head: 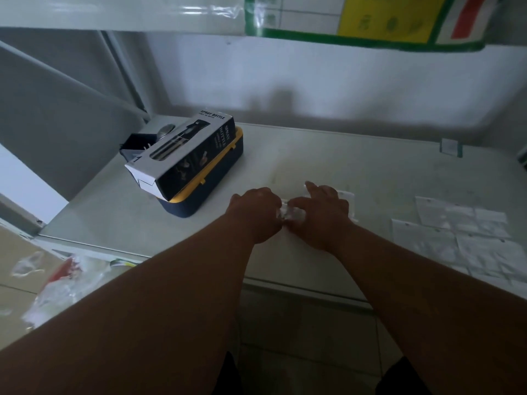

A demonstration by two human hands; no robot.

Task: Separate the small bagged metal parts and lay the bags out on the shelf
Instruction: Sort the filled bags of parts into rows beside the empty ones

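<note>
While both hands meet over the middle of the shelf (285, 155), the person seems to be pulling a small clear bag (291, 212) loose from a bunch. The left hand (256, 215) is curled, fingers tucked around the crumpled plastic; the right hand (320, 212) pinches the same plastic from the other side, with one finger stretched out flat toward the back. Just behind the right hand another bag (346, 199) lies on the shelf. Off to the right, several flat bags (456, 235) are already spread out side by side near the front edge, so I'd judge the job well under way but not finished, since at least what is in the hands has yet to be laid down. How many bags are bunched there I cannot tell. At the left a spray bottle box (185, 155) rests tilted on a blue and yellow case (199, 195).
</note>
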